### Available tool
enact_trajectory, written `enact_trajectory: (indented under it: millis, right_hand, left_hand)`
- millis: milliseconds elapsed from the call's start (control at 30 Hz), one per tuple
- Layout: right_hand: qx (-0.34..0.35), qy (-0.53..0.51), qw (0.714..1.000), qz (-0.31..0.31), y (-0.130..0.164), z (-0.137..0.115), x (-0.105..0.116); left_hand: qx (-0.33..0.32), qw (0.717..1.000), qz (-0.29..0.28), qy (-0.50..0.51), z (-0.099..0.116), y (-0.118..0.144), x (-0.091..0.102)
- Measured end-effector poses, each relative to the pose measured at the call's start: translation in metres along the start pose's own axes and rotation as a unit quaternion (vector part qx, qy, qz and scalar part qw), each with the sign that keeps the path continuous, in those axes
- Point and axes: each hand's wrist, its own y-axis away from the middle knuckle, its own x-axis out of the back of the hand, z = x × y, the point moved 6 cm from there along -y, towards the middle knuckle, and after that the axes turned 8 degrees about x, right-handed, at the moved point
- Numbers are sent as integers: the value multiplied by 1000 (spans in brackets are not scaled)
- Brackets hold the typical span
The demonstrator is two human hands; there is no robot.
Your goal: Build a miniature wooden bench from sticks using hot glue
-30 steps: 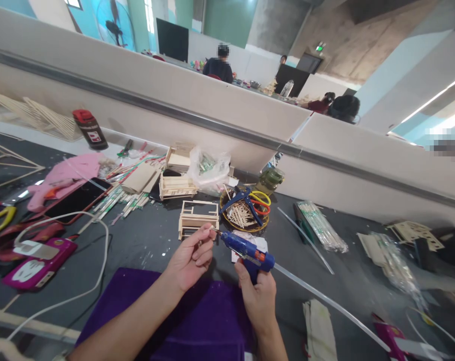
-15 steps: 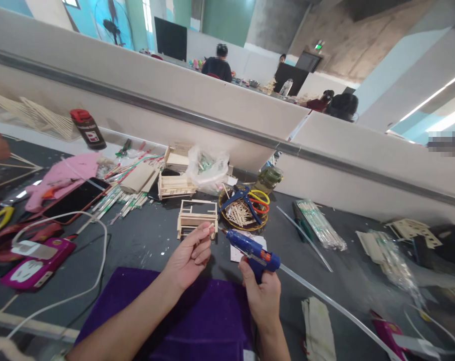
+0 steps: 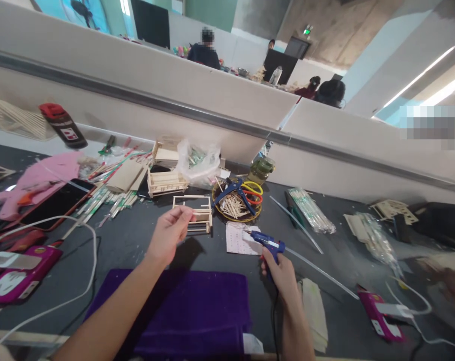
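My left hand (image 3: 169,233) pinches a small pale wooden stick (image 3: 199,214) between thumb and fingertips. It is held over a little frame of wooden sticks (image 3: 208,204) on the dark table; whether stick and frame touch, I cannot tell. My right hand (image 3: 282,271) is wrapped round the handle of a blue glue gun (image 3: 267,242). Its nozzle points left above a white patterned sheet (image 3: 237,239), and a long clear glue stick (image 3: 321,273) runs out of its back. Below my hands lies a purple cloth (image 3: 182,311).
Behind the sheet stands a basket (image 3: 237,219) of short sticks with scissors (image 3: 253,190) and blue pliers. A second wooden model (image 3: 167,183), a plastic bag (image 3: 199,160) and a phone (image 3: 58,203) lie left. Magenta power strips (image 3: 24,273) with white cables flank the workspace.
My right hand has drawn the glue gun away to the right, lower towards the sheet. My left hand has moved left and forward with the small stick, over the frame. The view has shifted slightly.
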Motion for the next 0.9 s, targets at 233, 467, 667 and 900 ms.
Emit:
enact_trajectory:
  millis: [233, 467, 667, 900]
  right_hand:
    - [19, 421, 906, 24, -2, -1, -1]
    - [202, 251, 947, 2, -8, -105, -18]
    - [289, -12, 950, -122, -43, -210, -93]
    - [262, -57, 924, -273, -80, -227, -171]
  left_hand:
    - [-54, 959, -58, -271, 25, -29, 15]
    - [-147, 847, -119, -497, 44, -55, 13]
    - [-164, 807, -153, -547, 50, -64, 14]
    - [-183, 811, -161, -532, 50, -66, 24]
